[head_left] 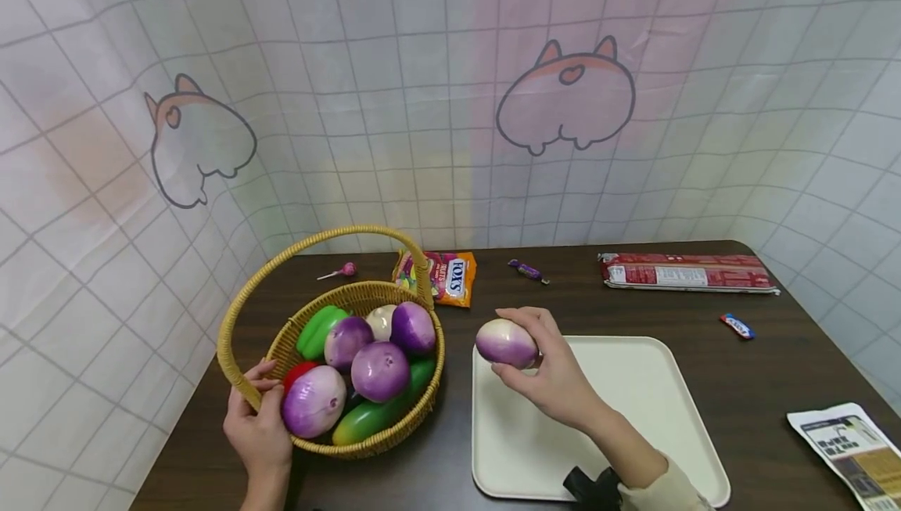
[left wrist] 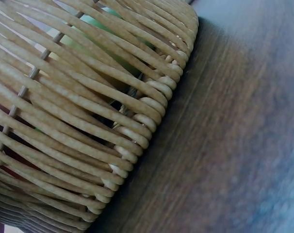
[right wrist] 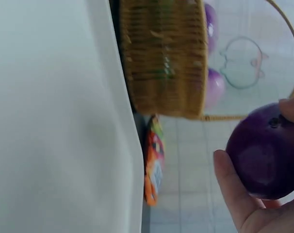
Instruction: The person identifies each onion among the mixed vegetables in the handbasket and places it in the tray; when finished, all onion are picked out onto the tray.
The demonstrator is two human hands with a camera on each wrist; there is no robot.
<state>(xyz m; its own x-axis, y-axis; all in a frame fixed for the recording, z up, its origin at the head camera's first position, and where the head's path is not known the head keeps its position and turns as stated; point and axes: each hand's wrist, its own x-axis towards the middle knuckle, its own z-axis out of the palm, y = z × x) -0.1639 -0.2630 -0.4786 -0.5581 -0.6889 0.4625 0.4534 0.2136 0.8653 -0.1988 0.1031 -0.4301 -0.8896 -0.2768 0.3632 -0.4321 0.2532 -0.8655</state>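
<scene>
A yellow wicker basket (head_left: pixel 373 448) stands on the left of the table, its arched handle (head_left: pixel 227 339) upright. My left hand (head_left: pixel 256 425) grips its near-left rim by the foot of the handle. Inside are several purple onions (head_left: pixel 381 371), a green pepper (head_left: pixel 320 331), a long green vegetable (head_left: pixel 376 419) and something red (head_left: pixel 300 374), partly covered. My right hand (head_left: pixel 545 366) holds a purple-and-white onion (head_left: pixel 505 343) between thumb and fingers, above the far-left corner of a white tray (head_left: pixel 598 448). In the right wrist view this onion (right wrist: pixel 266 155) looks dark purple.
Behind the basket lies a Fox's candy bag (head_left: pixel 454 276), with a lollipop (head_left: pixel 346 269) to its left. A purple-wrapped candy (head_left: pixel 528 271), a long red packet (head_left: pixel 690 272) and a small blue-and-red candy (head_left: pixel 737 326) lie farther right. A printed pouch (head_left: pixel 848 448) is at the right edge.
</scene>
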